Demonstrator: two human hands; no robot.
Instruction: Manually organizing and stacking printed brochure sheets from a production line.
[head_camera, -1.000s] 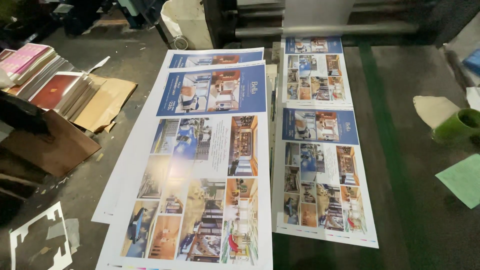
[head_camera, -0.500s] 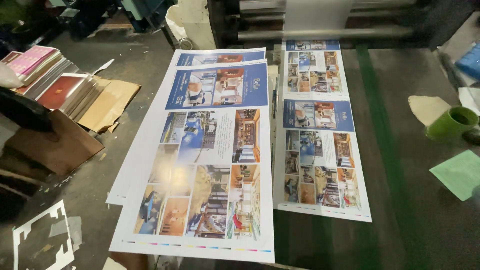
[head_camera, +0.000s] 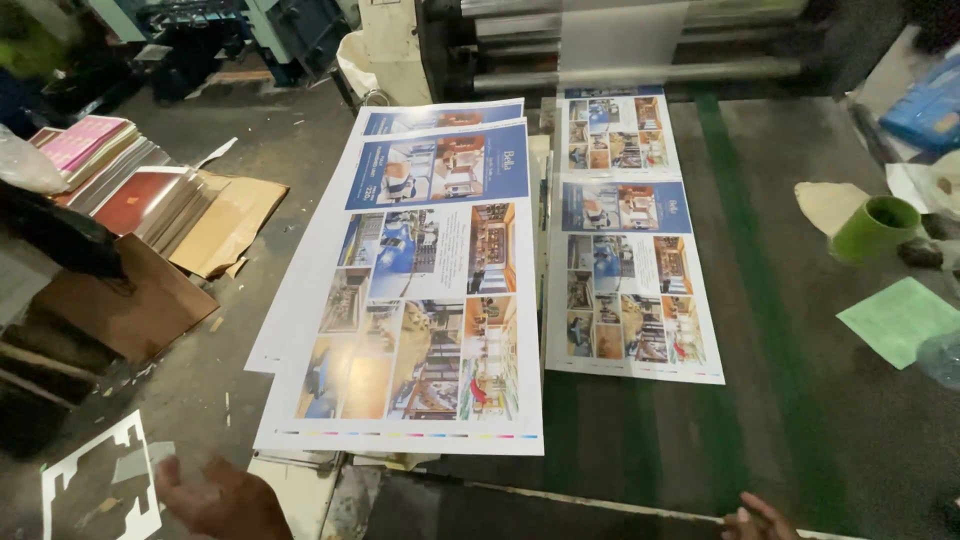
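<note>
The left hand (head_camera: 225, 500) hung low at the near edge, blurred, fingers loosely spread and holding nothing; it sat just short of the near left corner of the big printed sheet (head_camera: 420, 300). The right hand (head_camera: 757, 517) showed only as a few fingertips at the near right, also bare of any load — whether it touched the table's near edge I could not tell. The two hands stood well apart, one toward each side of the sheet's near end.

That sheet lay on top of a loose stack, its lower sheets peeking out on the left and far sides. It carried a blue banner at the far end, photo panels below and a thin colour bar along the near margin. Just right of it lay a narrower printed sheet (head_camera: 625, 240), running back toward the grey rollers (head_camera: 620, 70) of the press. Both rested on a dark worktable (head_camera: 790, 400) crossed by a green stripe.

As a judgement: lifting the top sheet cleanly would call for a grip at both near corners, on the white margin rather than the printed panels, and an even rise so the sheet beneath did not drag along.

Farther right stood a green cup (head_camera: 875, 228) and a pale green paper (head_camera: 900, 320); to the far left, stacked booklets (head_camera: 120, 180) and flattened cardboard (head_camera: 225, 225) — with a white cut-out scrap (head_camera: 95, 485) on the floor near the left hand.
</note>
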